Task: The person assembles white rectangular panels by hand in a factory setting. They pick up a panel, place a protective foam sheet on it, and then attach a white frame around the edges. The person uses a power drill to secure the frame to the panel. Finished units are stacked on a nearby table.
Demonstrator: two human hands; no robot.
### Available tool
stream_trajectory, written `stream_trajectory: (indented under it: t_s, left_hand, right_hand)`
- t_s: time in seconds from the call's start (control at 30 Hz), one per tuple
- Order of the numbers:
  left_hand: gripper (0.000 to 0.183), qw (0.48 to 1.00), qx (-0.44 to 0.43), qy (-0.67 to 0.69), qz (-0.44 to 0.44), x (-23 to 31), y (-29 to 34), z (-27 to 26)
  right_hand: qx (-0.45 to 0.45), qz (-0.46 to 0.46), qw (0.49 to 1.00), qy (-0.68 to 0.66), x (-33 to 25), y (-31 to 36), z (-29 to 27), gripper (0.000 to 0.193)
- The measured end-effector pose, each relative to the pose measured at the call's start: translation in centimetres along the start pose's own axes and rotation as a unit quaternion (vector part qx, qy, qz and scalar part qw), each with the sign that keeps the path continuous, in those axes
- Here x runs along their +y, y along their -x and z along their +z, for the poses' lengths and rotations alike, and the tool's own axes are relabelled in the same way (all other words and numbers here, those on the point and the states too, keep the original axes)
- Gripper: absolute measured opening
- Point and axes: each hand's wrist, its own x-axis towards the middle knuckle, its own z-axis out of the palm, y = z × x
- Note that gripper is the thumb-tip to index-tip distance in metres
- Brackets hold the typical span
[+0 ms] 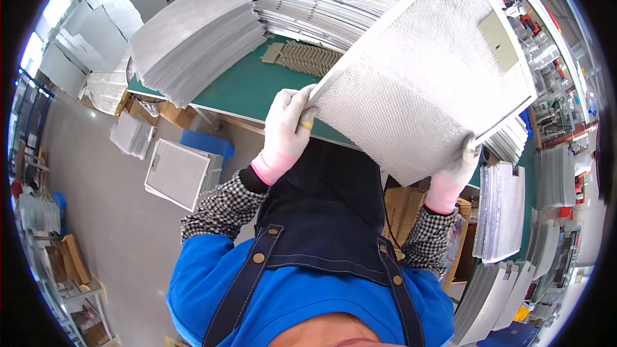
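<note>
A large silver mesh filter panel (pixel 411 77) is tilted up in front of me above the green workbench. White metal edging runs along its left, far and right sides, while bare mesh shows along the near edge. My left hand (pixel 286 125), in a white glove with a pink cuff, grips the left edging near its lower end. At the near right, my gloved right hand (pixel 455 170) pinches the panel, thumb on the face; its other fingers are mostly hidden behind. A beige rectangular plate (pixel 500 42) sits in the mesh by the right side.
A tall stack of mesh sheets (pixel 193 32) stands on the green workbench (pixel 238 87) at left. Beside it lie stacked metal strips (pixel 308 13) and a row of beige clips (pixel 308 56). Finished-looking panels (pixel 177 173) rest low at left. More mesh stacks (pixel 500 212) stand at right.
</note>
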Motion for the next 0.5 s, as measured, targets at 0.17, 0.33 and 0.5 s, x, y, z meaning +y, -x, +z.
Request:
stream_trajectory:
  t_s: [0.17,0.33,0.5]
  left_hand:
    - [0.051,0.771,-0.191,0.54,-0.278,-0.6,-1.8,0.5]
    - [0.07,0.649,-0.266,0.66,-0.269,0.1,-2.8,1.2]
    - [0.058,0.827,-0.164,0.506,-0.18,2.1,-2.5,4.9]
  right_hand:
    - [0.048,-0.183,0.941,0.281,-4.6,-4.3,0.3,0.046]
    - [-0.021,-0.14,0.986,0.09,-9.1,-8.4,0.5,0.048]
    - [-0.041,-0.143,0.981,0.124,-11.9,-10.0,2.4,0.049]
